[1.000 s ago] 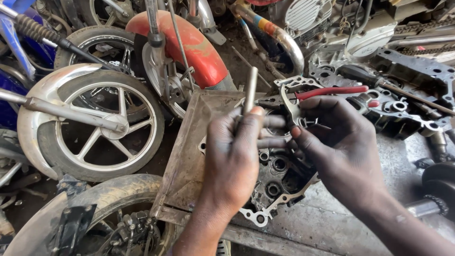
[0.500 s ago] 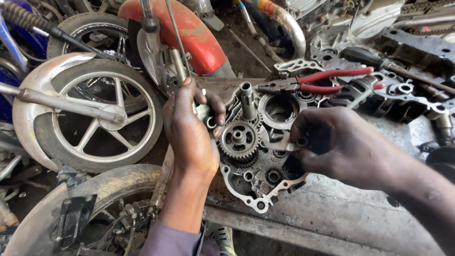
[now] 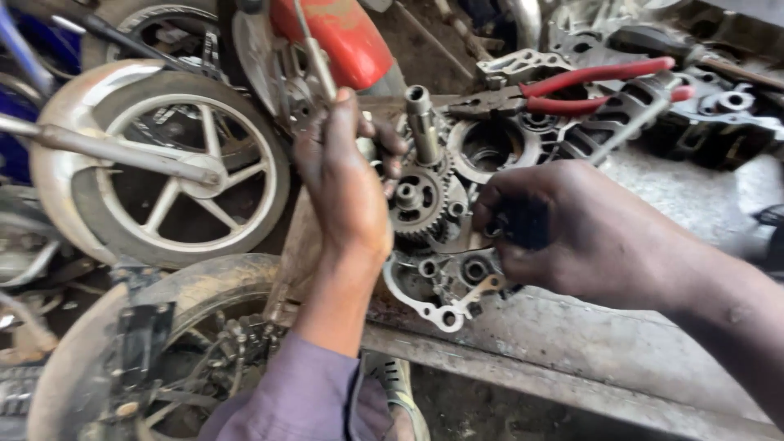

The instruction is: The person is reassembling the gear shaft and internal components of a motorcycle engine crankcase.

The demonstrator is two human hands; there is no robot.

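Two bare, grease-blackened hands work over an open engine case [image 3: 441, 286] lying on a worn metal desk [image 3: 588, 351], near its left edge. The left hand [image 3: 347, 184] reaches in from below, wrist straight, back of the hand up, a purple sleeve [image 3: 302, 392] at the forearm. Its fingers curl down onto the case beside the upright steel shaft [image 3: 420, 122]; the grip looks closed on something small there, but what it holds I cannot tell. The right hand [image 3: 572, 233] comes in from the right edge, knuckles up, fingers bunched tight around a small dark part [image 3: 514, 224] that is too blurred to name, pressed against the case's right side.

The case is cast aluminium, dull grey and oily, with rounded bolt lugs along its lower rim. Inside sit toothed steel gears [image 3: 416, 200], the largest just beside the left hand's fingers, and a round open bore [image 3: 490, 147] behind them. Red-handled pliers [image 3: 572, 86] lie across more cast parts at the desk's far edge. Off the desk's left edge stand a spoked alloy wheel [image 3: 163, 175], a red fender [image 3: 343, 37] and a dusty tyre [image 3: 155, 327].
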